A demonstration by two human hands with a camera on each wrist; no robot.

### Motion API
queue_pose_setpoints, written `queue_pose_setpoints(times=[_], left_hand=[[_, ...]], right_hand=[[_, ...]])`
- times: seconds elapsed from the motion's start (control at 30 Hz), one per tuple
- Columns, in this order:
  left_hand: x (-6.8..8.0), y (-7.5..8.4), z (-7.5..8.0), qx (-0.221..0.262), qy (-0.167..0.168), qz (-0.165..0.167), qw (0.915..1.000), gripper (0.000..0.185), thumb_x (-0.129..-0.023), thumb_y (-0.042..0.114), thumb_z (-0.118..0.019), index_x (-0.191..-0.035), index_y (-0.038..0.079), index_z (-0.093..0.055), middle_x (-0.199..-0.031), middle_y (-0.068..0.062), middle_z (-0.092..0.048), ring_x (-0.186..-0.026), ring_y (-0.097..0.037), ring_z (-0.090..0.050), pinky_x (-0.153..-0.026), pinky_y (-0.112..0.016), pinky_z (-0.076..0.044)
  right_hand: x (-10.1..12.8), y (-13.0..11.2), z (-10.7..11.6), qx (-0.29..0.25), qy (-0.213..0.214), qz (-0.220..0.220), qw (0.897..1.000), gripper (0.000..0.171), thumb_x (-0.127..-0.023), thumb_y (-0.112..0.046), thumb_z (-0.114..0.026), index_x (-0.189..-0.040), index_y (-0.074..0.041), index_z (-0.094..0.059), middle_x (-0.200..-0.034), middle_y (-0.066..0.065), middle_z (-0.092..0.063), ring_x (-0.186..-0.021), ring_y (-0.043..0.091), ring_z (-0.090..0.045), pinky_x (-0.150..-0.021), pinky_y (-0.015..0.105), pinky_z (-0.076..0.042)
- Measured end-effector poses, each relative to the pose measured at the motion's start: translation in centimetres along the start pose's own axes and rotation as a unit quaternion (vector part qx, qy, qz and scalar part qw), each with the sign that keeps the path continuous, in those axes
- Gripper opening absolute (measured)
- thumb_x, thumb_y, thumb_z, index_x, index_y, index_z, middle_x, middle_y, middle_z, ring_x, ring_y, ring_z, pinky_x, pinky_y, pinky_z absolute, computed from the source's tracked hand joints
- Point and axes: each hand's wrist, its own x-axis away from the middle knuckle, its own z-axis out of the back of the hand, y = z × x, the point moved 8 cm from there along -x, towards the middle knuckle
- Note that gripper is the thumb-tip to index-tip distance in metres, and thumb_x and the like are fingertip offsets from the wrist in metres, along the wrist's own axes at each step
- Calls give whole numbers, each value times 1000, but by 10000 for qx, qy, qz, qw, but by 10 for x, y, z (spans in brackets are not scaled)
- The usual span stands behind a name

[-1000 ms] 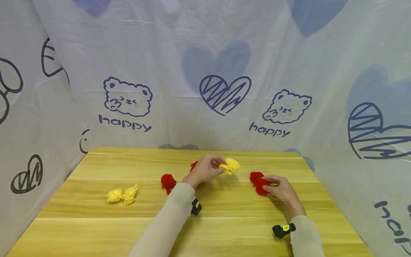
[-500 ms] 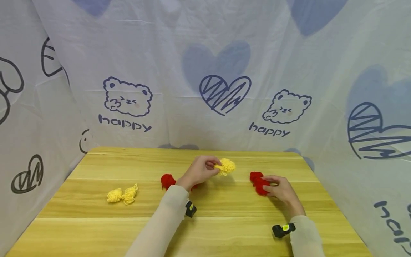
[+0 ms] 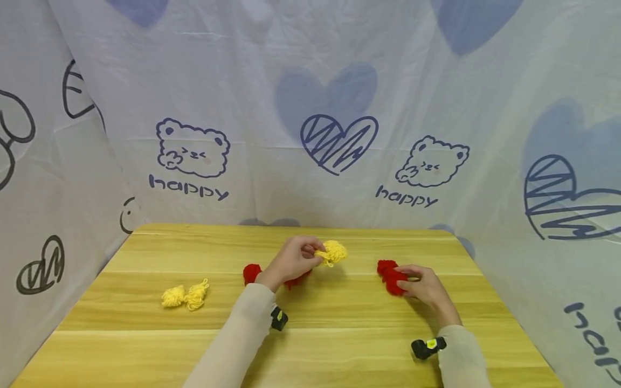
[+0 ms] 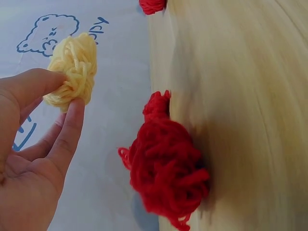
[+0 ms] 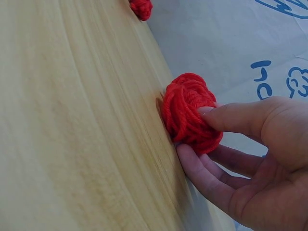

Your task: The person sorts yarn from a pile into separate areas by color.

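Yellow yarn, a small fluffy bundle [image 3: 332, 251], sits pinched between the thumb and fingertips of the left hand [image 3: 291, 261], lifted just above the wooden table [image 3: 339, 345] near its far middle. The other fingers [image 4: 67, 134] of that hand lie fairly straight and loose beneath the bundle. Directly under the left wrist a red yarn ball [image 4: 166, 168] rests on the wood, and another red one [image 3: 251, 273] lies just to its left. Over to the right, the right hand [image 3: 427, 288] grips a tightly wound red yarn bundle [image 5: 190, 113], thumb pressed on top and fingers curled underneath, with the bundle touching the tabletop. Well apart at the left lie two yellow yarn bundles [image 3: 185, 295], side by side and touching.
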Motion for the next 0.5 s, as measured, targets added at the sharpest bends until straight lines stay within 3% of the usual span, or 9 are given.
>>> queue_pose_setpoints(times=[0.23, 0.5], left_hand=[[5, -4, 11, -24, -36, 152, 9999, 15, -94, 7, -74, -108, 10, -76, -121, -13, -73, -103, -26, -71, -94, -39, -61], [13, -9, 26, -115, 45, 6, 9999, 14, -92, 5, -75, -105, 10, -76, -116, -12, -73, -100, -25, -71, -91, -40, -62]], right_hand=[[0, 1, 0, -22, -1, 23, 10000, 40, -95, -1, -71, -134, 3, -64, -133, 34, -61, -100, 27, -70, -79, 35, -65], [1, 0, 1, 2, 8, -31, 10000, 41, -95, -3, -71, -135, 2, -64, -134, 34, -60, -100, 27, -70, -80, 35, -65]])
